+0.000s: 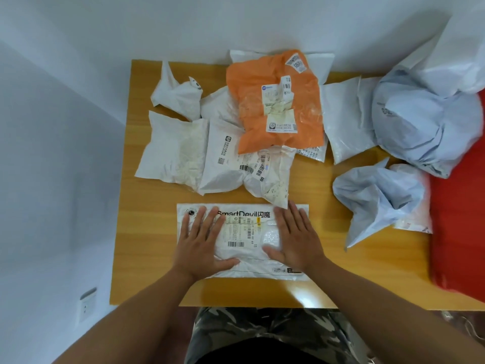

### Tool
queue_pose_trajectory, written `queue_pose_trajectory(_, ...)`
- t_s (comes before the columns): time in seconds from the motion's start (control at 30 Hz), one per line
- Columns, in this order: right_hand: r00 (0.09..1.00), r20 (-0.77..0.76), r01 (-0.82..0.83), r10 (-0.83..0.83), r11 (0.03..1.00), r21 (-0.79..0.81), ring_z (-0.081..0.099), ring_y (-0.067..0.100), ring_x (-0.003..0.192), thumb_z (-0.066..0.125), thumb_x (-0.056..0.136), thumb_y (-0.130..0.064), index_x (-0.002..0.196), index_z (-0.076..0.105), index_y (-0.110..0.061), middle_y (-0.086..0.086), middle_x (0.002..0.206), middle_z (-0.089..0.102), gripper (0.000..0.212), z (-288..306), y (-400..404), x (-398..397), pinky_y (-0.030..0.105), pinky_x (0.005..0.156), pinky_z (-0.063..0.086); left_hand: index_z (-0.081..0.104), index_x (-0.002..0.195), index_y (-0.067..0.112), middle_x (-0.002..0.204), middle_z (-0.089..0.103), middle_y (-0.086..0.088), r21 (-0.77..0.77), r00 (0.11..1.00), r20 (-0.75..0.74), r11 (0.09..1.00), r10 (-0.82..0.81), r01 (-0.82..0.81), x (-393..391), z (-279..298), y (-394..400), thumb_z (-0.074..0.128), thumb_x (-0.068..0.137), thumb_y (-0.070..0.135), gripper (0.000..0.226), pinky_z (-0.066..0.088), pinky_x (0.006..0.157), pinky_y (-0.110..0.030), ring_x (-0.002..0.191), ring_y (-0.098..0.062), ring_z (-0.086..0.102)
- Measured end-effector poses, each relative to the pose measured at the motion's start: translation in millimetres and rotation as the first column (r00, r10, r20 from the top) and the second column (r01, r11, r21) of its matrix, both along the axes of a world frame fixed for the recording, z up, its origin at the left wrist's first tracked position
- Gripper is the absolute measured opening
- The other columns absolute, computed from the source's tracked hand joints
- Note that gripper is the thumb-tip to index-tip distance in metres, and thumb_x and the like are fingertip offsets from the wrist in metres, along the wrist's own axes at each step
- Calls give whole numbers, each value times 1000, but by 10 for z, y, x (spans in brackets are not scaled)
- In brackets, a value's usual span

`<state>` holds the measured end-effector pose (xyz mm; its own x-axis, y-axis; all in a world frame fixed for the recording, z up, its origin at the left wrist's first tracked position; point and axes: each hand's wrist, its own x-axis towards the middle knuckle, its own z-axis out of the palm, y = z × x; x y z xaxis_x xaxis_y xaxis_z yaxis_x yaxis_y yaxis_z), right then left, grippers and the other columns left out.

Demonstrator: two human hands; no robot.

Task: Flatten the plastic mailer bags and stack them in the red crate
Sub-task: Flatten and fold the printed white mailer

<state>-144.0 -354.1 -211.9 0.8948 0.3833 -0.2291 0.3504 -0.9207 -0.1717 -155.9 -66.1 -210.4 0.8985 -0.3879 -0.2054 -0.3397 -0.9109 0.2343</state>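
Beyond the fingertips lie crumpled white mailers (175, 151), an orange mailer (273, 101) and grey bags (378, 195); the red crate (458, 227) sits far right. Left hand (202, 243) and right hand (294, 237), fingers straight, press flat the SmartDevil mailer (246, 240).

walls: white | wooden table (147, 232) | wall socket (87, 303) lower left

The red crate (456, 232) is running off the right edge of the frame, blurred at its lower corner, with crumpled pale blue bags (420, 122) covering its upper part.
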Motion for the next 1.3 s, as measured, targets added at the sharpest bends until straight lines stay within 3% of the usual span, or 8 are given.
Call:
queue_pose_trajectory(0.4, 997, -83, 2, -2, 1000, -2, 9, 29, 152, 25, 98, -67, 153, 26, -2, 20, 159, 30, 86, 114, 27, 56, 44, 122, 6, 35, 151, 12, 162, 22, -11, -2, 1000, 16, 1000, -7, 7, -15, -12, 18, 51, 69, 88, 113, 14, 116, -65, 150, -36, 16)
queue_pose_trajectory(0.57, 992, 9, 122, -122, 990, -70, 46, 33, 137, 39, 94, -48, 142, 48, -1, 16, 144, 51, 68, 288, -5, 111, 51, 115, 29, 36, 151, 11, 162, 24, -11, -4, 999, -29, 1000, -22, 22, 7, -1, 7, 50, 69, 89, 114, 13, 117, -64, 150, -36, 16)
queue_pose_trajectory(0.8, 994, 86, 84, -74, 989, -122, 59, 30, 82, 80, 62, -10, 98, 67, -9, 8, 94, 59, 39, 547, 72, 212, 43, 80, 50, 26, 153, 16, 160, 28, -11, -7, 989, -135, 999, -54, 54, 56, 181, 53, 36, 68, 97, 118, 12, 115, -62, 150, -32, 14)
queue_pose_trajectory(0.93, 990, -116, 65, -76, 993, -100, 60, 22, 68, 74, 72, -15, 111, 66, -10, 4, 89, 62, 40, 856, 181, 230, 29, 53, 39, 29, 150, 21, 154, 36, -9, -149, 987, -33, 976, 157, -160, 211, 435, 153, 33, 86, 81, 88, 14, 116, -51, 145, -28, 26)
queue_pose_trajectory(1.0, 990, -118, 66, -77, 993, -98, 60, 22, 70, 65, 85, -17, 113, 61, -10, 3, 91, 64, 29, 1001, 215, 268, 29, 50, 34, 40, 143, 18, 148, 41, -11, -248, 926, 12, 898, 377, -363, 402, 629, 236, 33, 91, 68, 72, 23, 112, -50, 138, -31, 35)
queue_pose_trajectory(1.07, 999, -47, 16, -20, 996, -84, 54, 16, 52, 82, 69, -17, 91, 64, -13, -2, 70, 59, 29, 1179, 268, 314, 25, 36, 23, 55, 129, 12, 134, 54, -12, -360, 832, -41, 768, 554, -529, 619, 860, 342, 30, 93, 60, 66, 34, 103, -48, 126, -32, 47)
queue_pose_trajectory(1.17, 995, 98, 1, 6, 997, -71, 45, 14, 38, 91, 52, -14, 79, 61, -14, -5, 55, 51, 40, 1420, 341, 430, 20, 41, -3, 64, 97, 9, 97, 66, -9, -585, 667, -231, 446, 709, -677, 881, 1214, 510, 27, 97, 50, 55, 48, 73, -37, 93, -29, 62)
queue_pose_trajectory(1.3, 975, 213, -49, 63, 997, -67, 48, 18, 41, 87, 57, -12, 89, 59, -11, -1, 58, 53, 42, 1688, 446, 611, 23, 39, 16, 66, 91, 12, 84, 68, -5, -671, 466, -380, 109, 799, -733, 1086, 1457, 670, 32, 100, 36, 43, 45, 68, -27, 86, -27, 65)
